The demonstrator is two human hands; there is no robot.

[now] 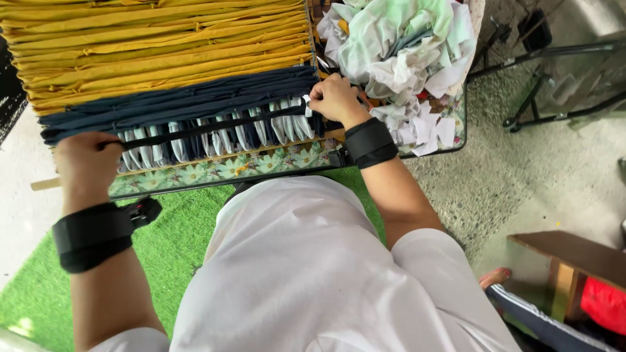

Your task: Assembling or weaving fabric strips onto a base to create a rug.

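navy cloth, folded into a row of pale-lined pieces [215, 133], lay along the near edge of the table [195, 175], whose floral cover showed just below it. a thin dark strap [215, 127] ran across the row from end to end. the left hand [88, 163] was closed on the strap's left end, fingers curled around it near the table's near-left corner. the right hand [334, 99] pinched the right end, thumb and fingers pressed together on the strap and on a small white tag [306, 104] beside it. both wrists wore black bands.

behind the navy row sat a deep stack of mustard-yellow fabric [163, 45], reaching to the table's far edge. at the far-right corner a loose heap of white and mint scraps [404, 45] spilled toward the right hand (some pieces lay almost touching the wrist).

as a judgement: the strap looked taut but narrow, and the folded pieces stood on edge, so an uneven pull from either hand could have let it slide over their tops and tip the row toward the near edge. the scrap heap sat close enough that a piece could have snagged under the right end. a wooden stick [45, 184] jutted past the near-left corner, where the left forearm could have knocked it.
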